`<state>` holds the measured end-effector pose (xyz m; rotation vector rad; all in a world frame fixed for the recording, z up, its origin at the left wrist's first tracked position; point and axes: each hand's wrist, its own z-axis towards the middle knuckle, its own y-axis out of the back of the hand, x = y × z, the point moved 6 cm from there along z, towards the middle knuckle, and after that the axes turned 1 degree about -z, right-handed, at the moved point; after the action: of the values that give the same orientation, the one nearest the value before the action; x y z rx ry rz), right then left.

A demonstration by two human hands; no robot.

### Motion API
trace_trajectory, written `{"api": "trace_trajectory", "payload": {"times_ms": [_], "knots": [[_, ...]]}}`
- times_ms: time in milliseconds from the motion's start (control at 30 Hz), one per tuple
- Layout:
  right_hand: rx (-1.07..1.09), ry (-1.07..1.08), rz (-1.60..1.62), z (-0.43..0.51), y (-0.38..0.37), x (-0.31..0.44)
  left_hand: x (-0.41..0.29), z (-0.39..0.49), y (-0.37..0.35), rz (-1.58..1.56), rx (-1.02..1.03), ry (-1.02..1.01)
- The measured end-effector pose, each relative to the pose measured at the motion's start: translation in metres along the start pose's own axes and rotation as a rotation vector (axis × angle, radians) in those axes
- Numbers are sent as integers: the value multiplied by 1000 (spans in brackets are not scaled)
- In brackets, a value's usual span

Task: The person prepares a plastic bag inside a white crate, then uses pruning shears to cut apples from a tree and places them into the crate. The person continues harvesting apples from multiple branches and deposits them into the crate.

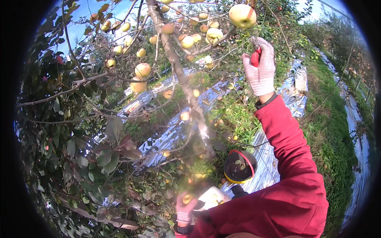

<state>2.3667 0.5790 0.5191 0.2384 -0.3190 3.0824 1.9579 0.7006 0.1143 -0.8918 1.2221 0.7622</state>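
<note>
My right hand [260,68], in a pale knitted glove, is raised at the upper right and closed around red-handled pruning snips [255,57]; their blades are hard to make out. Just above it a large yellow apple [242,16] hangs from a branch. Low in the view, my left hand [185,206], gloved too, holds a yellow apple [187,198]. Right beside that hand is a white container [212,197] with a few apples inside. More yellow-pink apples, such as a pair [143,70] left of the trunk, hang on the tree.
A leaning tree trunk [178,65] and thin branches cross the middle. Dense leaves [113,157] fill the left. A dark bucket [240,166] with a red handle and yellow rim stands on silvery ground sheeting [263,154]. A grass strip [327,119] runs along the right.
</note>
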Motion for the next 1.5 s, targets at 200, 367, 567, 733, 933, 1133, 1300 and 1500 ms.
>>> {"api": "trace_trajectory", "payload": {"times_ms": [200, 367, 567, 733, 933, 1133, 1300, 1500], "knots": [[239, 484, -456, 96, -12, 7, 4, -1, 3, -50, 30, 35], [442, 532, -640, 130, -24, 3, 16, 6, 4, -70, 59, 55], [654, 370, -844, 147, -43, -8, 19, 14, -2, -75, 116, 53], [654, 181, -591, 157, -26, 0, 10, 9, -8, -76, 108, 99], [623, 129, -488, 155, -30, 7, 15, 12, -3, -64, 108, 104], [772, -166, -80, 157, -35, 1, 24, 18, 6, -20, 86, 97], [635, -606, 423, 151, -42, -17, 23, 18, 10, 121, 72, -2], [592, -652, 581, 131, -53, -14, 42, 18, 16, -19, 122, 69]]}}
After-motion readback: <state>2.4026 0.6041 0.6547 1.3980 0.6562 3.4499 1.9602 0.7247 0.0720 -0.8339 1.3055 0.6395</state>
